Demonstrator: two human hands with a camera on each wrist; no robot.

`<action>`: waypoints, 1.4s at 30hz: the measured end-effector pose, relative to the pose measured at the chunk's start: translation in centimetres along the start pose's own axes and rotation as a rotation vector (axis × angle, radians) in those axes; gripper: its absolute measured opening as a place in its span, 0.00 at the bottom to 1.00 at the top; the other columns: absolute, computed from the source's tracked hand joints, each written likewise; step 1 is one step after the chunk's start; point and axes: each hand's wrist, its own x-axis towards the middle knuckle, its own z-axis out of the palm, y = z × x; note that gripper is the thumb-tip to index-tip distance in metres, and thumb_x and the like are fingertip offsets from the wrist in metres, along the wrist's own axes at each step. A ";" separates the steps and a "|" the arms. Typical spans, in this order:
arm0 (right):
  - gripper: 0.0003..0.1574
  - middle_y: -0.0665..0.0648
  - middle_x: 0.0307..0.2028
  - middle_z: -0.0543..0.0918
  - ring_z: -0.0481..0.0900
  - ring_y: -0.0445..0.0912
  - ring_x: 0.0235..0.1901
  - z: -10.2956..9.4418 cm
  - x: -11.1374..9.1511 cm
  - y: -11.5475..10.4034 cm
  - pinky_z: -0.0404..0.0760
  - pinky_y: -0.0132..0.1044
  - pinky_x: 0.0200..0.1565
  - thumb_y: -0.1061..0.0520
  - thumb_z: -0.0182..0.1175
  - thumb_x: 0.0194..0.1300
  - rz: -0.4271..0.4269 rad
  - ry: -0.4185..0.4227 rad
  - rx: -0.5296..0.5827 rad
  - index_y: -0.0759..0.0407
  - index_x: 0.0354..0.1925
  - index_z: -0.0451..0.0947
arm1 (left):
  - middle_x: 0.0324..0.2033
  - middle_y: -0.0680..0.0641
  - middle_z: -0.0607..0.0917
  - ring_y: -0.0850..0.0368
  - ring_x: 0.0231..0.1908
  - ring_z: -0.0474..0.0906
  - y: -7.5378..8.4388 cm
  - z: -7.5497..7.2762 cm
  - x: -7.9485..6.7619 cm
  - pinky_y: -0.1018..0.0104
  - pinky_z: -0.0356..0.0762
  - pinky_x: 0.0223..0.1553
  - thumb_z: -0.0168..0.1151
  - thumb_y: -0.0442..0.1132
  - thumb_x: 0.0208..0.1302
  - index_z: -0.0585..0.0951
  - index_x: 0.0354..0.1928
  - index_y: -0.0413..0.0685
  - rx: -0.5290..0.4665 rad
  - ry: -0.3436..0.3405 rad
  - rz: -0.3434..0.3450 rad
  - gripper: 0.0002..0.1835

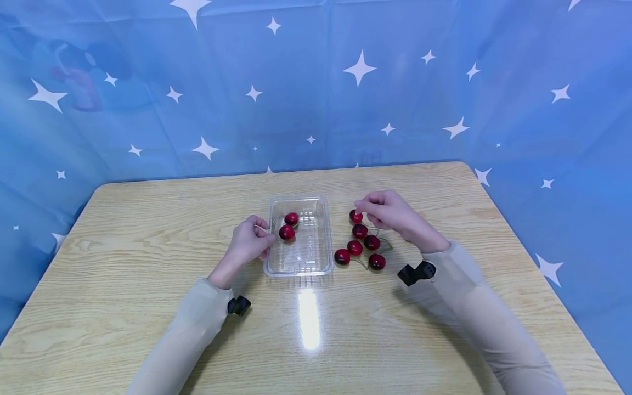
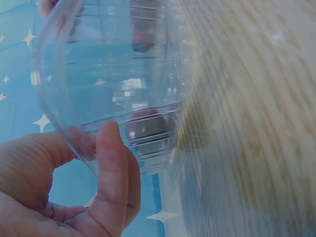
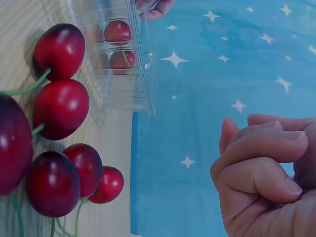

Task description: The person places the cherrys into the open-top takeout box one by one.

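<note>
My left hand [image 1: 250, 238] pinches the left rim of a clear plastic container [image 1: 301, 272], with thumb and fingers on either side of the wall in the left wrist view. Inside the container are two dark red cherries, an upper one [image 1: 291, 219] and a lower one [image 1: 287, 232]. Over the far end of a loose group of cherries is my right hand [image 1: 387, 209], its fingers curled. The farthest cherry [image 1: 355, 216] lies just below its fingertips in the head view; the right wrist view shows this cherry [image 3: 106, 185] apart from the hand. The inside of the curled fingers is hidden.
Several cherries lie right of the container, among them a near one [image 1: 377, 261] and one beside the container wall [image 1: 342, 257]. Some have green stems. The wooden table [image 1: 148, 263] ends at a blue star-patterned backdrop [image 1: 306, 99].
</note>
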 end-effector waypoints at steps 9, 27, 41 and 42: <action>0.23 0.48 0.10 0.59 0.52 0.40 0.09 -0.8 -0.5 0.6 0.53 0.31 0.14 0.48 0.52 0.69 -0.008 0.003 -0.023 0.69 0.40 0.75 | 0.24 0.45 0.76 0.59 0.14 0.75 0.1 0.1 0.0 0.64 0.82 0.21 0.57 0.28 0.58 0.69 0.44 0.34 0.005 0.010 -0.011 0.12; 0.18 0.49 0.12 0.61 0.53 0.39 0.09 -1.5 -1.2 2.0 0.50 0.34 0.14 0.52 0.50 0.71 -0.007 -0.009 0.026 0.62 0.27 0.72 | 0.24 0.44 0.76 0.59 0.15 0.75 0.1 0.0 -0.1 0.64 0.81 0.21 0.58 0.29 0.58 0.70 0.44 0.34 0.017 0.009 -0.005 0.13; 0.17 0.48 0.11 0.61 0.53 0.39 0.10 -2.1 -2.0 3.9 0.52 0.29 0.15 0.51 0.53 0.69 0.093 0.008 0.015 0.62 0.29 0.74 | 0.24 0.45 0.76 0.59 0.14 0.75 0.1 0.0 -0.1 0.62 0.82 0.22 0.57 0.29 0.58 0.70 0.44 0.35 0.018 0.010 -0.005 0.13; 0.17 0.48 0.11 0.61 0.53 0.39 0.10 -2.1 -2.1 4.0 0.52 0.29 0.15 0.51 0.53 0.68 0.094 0.009 0.010 0.61 0.26 0.73 | 0.24 0.45 0.76 0.59 0.14 0.75 0.1 0.0 -0.1 0.62 0.82 0.22 0.57 0.29 0.58 0.70 0.44 0.35 0.016 0.011 -0.003 0.13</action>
